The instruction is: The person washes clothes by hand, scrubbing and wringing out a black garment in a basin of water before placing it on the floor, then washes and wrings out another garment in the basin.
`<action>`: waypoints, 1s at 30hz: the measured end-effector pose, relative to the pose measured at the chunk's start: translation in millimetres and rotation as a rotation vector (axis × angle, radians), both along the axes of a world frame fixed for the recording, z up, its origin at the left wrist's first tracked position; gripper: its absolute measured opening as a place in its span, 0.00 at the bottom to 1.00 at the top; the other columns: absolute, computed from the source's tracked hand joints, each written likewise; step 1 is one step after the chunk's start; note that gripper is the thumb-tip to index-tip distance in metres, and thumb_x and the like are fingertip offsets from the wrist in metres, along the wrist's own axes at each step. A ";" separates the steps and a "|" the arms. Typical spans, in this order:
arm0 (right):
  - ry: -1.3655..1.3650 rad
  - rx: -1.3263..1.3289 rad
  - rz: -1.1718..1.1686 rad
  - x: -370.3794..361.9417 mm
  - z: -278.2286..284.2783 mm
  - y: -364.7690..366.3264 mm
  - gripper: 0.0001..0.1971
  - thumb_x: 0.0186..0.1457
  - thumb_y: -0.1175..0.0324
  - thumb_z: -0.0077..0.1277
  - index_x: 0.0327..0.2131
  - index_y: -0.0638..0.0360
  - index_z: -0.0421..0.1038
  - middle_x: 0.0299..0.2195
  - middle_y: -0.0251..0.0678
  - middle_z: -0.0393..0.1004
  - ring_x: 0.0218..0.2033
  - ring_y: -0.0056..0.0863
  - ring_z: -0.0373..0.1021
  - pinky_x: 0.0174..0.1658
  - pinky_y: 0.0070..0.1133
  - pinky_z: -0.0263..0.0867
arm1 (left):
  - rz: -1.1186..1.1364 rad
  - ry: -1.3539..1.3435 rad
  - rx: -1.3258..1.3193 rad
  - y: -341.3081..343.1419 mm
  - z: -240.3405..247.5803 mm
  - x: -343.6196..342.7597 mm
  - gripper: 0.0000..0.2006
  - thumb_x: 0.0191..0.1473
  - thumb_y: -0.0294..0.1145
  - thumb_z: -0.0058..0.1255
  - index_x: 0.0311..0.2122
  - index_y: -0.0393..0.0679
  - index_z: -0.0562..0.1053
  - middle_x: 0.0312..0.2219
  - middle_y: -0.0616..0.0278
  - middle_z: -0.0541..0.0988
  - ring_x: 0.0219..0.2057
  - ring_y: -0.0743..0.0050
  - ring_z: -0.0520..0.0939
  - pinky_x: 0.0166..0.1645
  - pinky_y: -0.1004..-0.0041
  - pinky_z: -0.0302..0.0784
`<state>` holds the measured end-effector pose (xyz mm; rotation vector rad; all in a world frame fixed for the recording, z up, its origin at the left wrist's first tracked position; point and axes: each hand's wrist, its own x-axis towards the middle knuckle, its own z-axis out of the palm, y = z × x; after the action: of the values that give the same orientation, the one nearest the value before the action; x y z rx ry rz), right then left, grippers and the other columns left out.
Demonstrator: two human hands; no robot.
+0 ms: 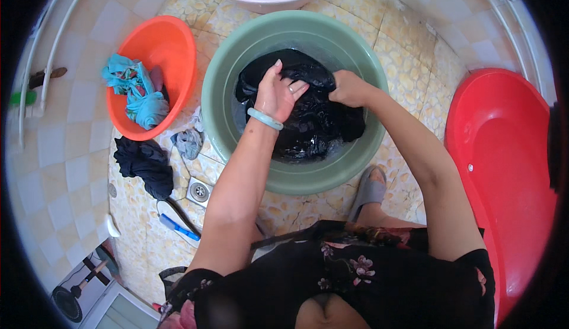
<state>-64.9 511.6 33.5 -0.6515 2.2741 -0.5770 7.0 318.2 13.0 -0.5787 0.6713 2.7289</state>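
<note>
Evidently you are at the stage of working wet black fabric (308, 124) by hand: it lies bunched in the green basin (214, 92) right in front of you, glossy and soaked, with a little water showing around its edges. Your right hand (351, 89) is curled closed on a raised fold at the far right of the bundle. Your left hand (277, 97), with a pale bangle (265, 119) at its wrist, is turned palm up over the left part, thumb pointing to the far side and fingers loosely apart, gripping nothing that you can make out; whether their backs touch the fabric, you cannot tell. As a judgement, the next move calls for your left fingers to close on a fold of their own, so that both hands share the sodden weight, while your right holds firm. Wet fabric like this probably slips easily, so a deep handful should serve better than a pinch. To the far left, an orange basin (181, 50) holds turquoise patterned cloth (148, 110), and nearer, dark cloth (145, 166) lies on the floor beside the floor drain (200, 193).
</note>
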 end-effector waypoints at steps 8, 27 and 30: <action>-0.587 -0.670 -0.480 31.4 69.8 0.1 0.24 0.39 0.65 0.60 0.42 0.64 0.69 0.36 0.34 0.73 0.39 0.22 0.68 0.45 0.22 0.63 | -0.103 0.211 0.074 -6.2 47.6 -7.1 0.26 0.53 0.45 0.44 0.51 0.37 0.61 0.47 0.46 0.67 0.47 0.52 0.70 0.55 0.58 0.62; 0.238 0.299 -0.351 26.0 -26.0 -2.3 0.17 0.44 0.73 0.46 0.41 0.65 0.68 0.39 0.53 0.71 0.40 0.47 0.70 0.44 0.35 0.66 | 0.108 -0.387 -0.181 3.4 -39.5 33.1 0.26 0.53 0.37 0.45 0.54 0.34 0.54 0.51 0.42 0.60 0.50 0.47 0.66 0.54 0.53 0.64; 0.431 -0.179 -0.493 47.1 29.8 -8.8 0.23 0.40 0.74 0.52 0.44 0.61 0.65 0.38 0.53 0.71 0.42 0.46 0.69 0.45 0.35 0.65 | 0.111 -0.471 -0.084 24.9 -7.0 31.6 0.41 0.48 0.51 0.51 0.58 0.35 0.47 0.51 0.40 0.58 0.50 0.42 0.65 0.54 0.50 0.63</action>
<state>-17.8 502.9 63.3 -0.3082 2.8382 -0.9578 38.6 343.2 6.1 -1.2586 0.6453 2.5203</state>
